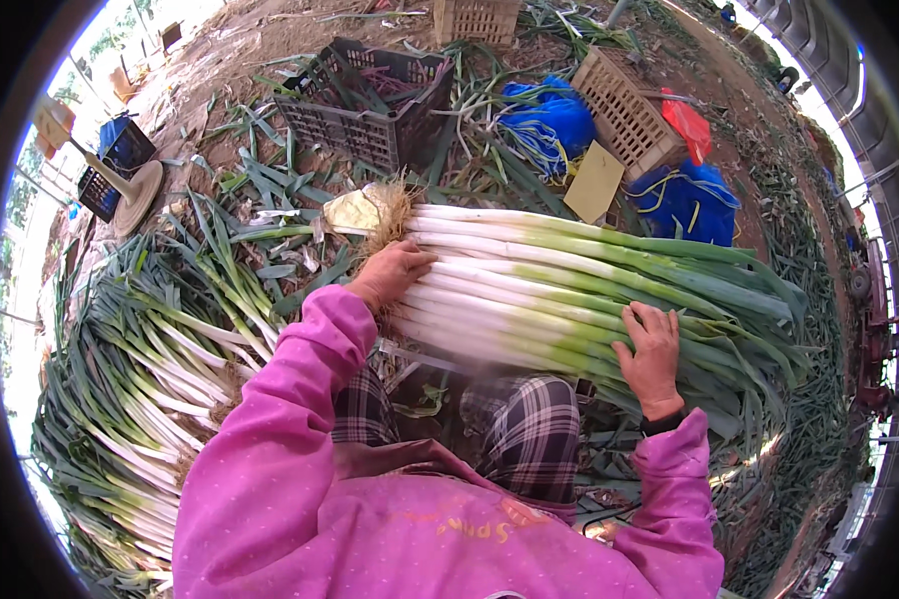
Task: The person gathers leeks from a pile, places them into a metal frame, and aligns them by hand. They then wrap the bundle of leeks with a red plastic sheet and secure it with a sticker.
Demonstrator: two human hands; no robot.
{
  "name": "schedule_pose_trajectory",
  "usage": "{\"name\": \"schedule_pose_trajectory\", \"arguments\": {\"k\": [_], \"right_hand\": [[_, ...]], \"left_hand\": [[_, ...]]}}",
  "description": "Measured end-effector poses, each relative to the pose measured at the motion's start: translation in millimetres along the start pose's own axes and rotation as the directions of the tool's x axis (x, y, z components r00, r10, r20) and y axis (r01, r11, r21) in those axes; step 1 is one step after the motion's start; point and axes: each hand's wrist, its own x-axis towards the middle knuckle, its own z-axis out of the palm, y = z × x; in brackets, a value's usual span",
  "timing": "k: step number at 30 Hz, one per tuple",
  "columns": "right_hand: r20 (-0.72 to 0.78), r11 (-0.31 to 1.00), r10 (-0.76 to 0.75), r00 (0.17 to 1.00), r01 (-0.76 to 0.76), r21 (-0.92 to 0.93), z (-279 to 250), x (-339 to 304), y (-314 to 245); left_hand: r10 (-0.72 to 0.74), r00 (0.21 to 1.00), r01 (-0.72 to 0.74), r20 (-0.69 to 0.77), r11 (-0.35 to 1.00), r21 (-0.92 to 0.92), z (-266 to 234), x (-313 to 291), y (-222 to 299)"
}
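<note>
A broad row of leeks (529, 272) lies side by side across my lap, white root ends to the left and green leaves to the right. At the white ends my left hand (395, 273) is closed, its fingers curled over a leek just beside the roots. My right hand (651, 359) rests open on the green part of the stems, thumb and fingers apart. The lower edge of the row is blurred near my knees. A pale yellow piece (355, 212), its kind unclear, sits against the roots at the upper left.
More leeks (150, 399) are heaped at my left. Beyond the row stand a dark plastic crate (355, 135) with trimmings, a tan crate (624, 110), blue net bags (549, 120), a yellow card (594, 183) and a red bag (686, 127). Cut leaves litter the ground.
</note>
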Motion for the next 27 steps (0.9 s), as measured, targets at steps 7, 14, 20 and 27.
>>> {"name": "schedule_pose_trajectory", "arguments": {"k": [7, 14, 20, 27], "right_hand": [[-0.002, 0.997, -0.065, 0.998, 0.065, 0.04, 3, 16, 2], [0.076, 0.988, -0.153, 0.985, 0.152, 0.019, 29, 10, 33], [0.166, 0.96, -0.176, 0.97, 0.206, -0.188, -24, 12, -11], [0.243, 0.963, -0.028, 0.97, 0.091, -0.253, -39, 13, -18]], "left_hand": [[-0.022, 0.999, 0.024, -0.038, 0.998, 0.063, 1, -6, -9], [0.126, 0.984, -0.132, -0.125, 0.99, -0.045, 9, -11, -40], [0.034, 0.386, 0.502, -0.922, 0.831, 0.241, -102, -243, -117], [-0.752, -0.282, 0.931, -0.595, -0.065, -0.36, -132, -416, -206]]}}
